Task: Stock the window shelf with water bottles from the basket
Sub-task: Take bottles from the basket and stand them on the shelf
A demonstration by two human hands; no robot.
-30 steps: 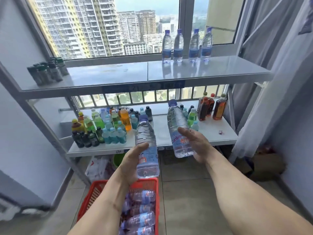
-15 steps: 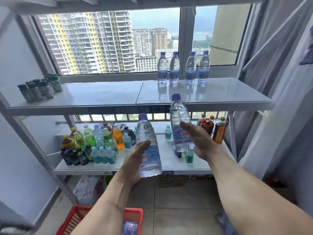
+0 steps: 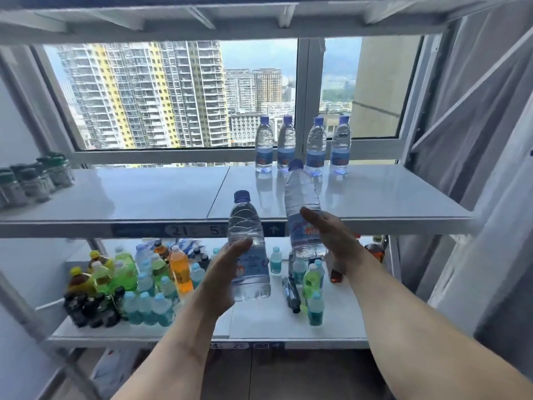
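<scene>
My left hand [image 3: 222, 275] grips a clear water bottle [image 3: 247, 241] with a blue cap, held upright in front of the window shelf's front edge. My right hand [image 3: 331, 238] holds a second water bottle [image 3: 301, 197], slightly tilted, its top raised above the white window shelf [image 3: 144, 194]. Several matching water bottles [image 3: 302, 145] stand in a row at the back of that shelf, against the window frame. The basket is out of view.
Dark green-capped bottles [image 3: 34, 177] crowd the shelf's far left. The lower shelf [image 3: 259, 316] carries many coloured drink bottles, one lying on its side [image 3: 291, 294]. A shelf board runs overhead [image 3: 230, 21]. Curtains [image 3: 476, 140] hang at right.
Both hands have lifted their bottles from basket height up to the window shelf's level. The view has tilted upward, and the red basket has dropped out of the frame.
</scene>
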